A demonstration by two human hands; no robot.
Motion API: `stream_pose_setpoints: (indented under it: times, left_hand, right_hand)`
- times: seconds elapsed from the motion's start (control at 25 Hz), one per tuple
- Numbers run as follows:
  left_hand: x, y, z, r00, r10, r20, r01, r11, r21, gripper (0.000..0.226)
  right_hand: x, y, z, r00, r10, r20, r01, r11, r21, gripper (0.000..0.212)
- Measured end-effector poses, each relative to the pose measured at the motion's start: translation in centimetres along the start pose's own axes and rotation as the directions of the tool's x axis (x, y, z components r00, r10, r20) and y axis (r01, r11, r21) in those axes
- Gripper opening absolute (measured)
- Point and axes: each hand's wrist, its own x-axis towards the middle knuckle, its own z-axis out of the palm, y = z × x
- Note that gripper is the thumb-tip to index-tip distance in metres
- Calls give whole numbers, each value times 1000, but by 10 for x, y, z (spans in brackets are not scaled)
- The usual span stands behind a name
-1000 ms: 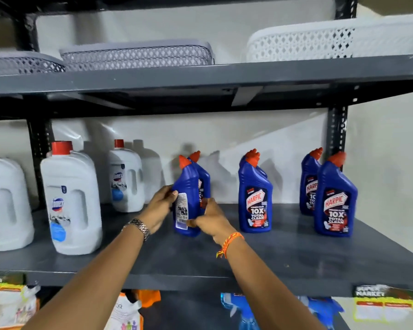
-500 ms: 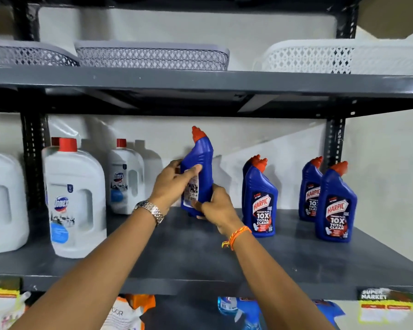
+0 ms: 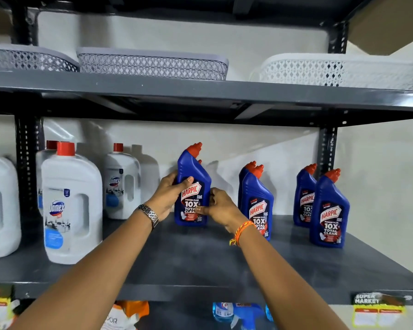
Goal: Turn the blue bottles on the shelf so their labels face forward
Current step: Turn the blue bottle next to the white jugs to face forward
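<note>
A blue Harpic bottle (image 3: 191,172) with an orange cap stands upright at the middle of the grey shelf (image 3: 200,263), its label facing me. My left hand (image 3: 168,195) grips its left side and my right hand (image 3: 221,207) holds its lower right edge. Just behind it another orange cap (image 3: 199,161) peeks out. To the right stand two pairs of blue bottles: a front one (image 3: 258,203) with one behind it (image 3: 244,171), and a far-right front one (image 3: 329,210) with one behind it (image 3: 304,196); their labels face forward where they show.
White Domex jugs with red caps stand to the left: a large one (image 3: 70,203) near the shelf's front, a smaller one (image 3: 122,184) at the back. Perforated baskets (image 3: 153,64) sit on the shelf above. Packets and spray bottles fill the shelf below.
Both hands lifted the bottle off the shelf, turned it from back label to front label, and brought it down upright at the shelf's middle.
</note>
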Motion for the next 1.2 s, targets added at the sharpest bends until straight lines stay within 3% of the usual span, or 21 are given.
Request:
stream_pose_setpoints:
  times: [0.12, 0.4, 0.56, 0.68, 0.84, 1.2]
  left_hand:
    - [-2, -18, -8, 1000, -18, -4, 19, 999, 32, 42]
    - [-11, -47, -17, 993, -118, 14, 118, 991, -65, 27]
    - [-13, -59, -19, 987, -148, -64, 157, 970, 184, 42]
    - [-25, -73, -16, 972, -148, -185, 211, 895, 393, 31]
    - [-43, -69, -19, 966, -166, -200, 224, 922, 316, 32]
    - [-109, -50, -21, 980, -144, -138, 177, 944, 279, 20]
  right_hand:
    - [2, 16, 11, 999, 51, -15, -51, 999, 5, 49]
    - [2, 35, 26, 997, 77, -2, -77, 990, -118, 53]
    - [1, 38, 26, 997, 81, -16, -83, 986, -145, 50]
    - [-3, 38, 27, 996, 88, -30, -92, 982, -163, 49]
    - [-17, 36, 28, 997, 75, -11, -76, 974, -212, 49]
    - [-71, 50, 22, 1000, -23, 19, 24, 996, -80, 51]
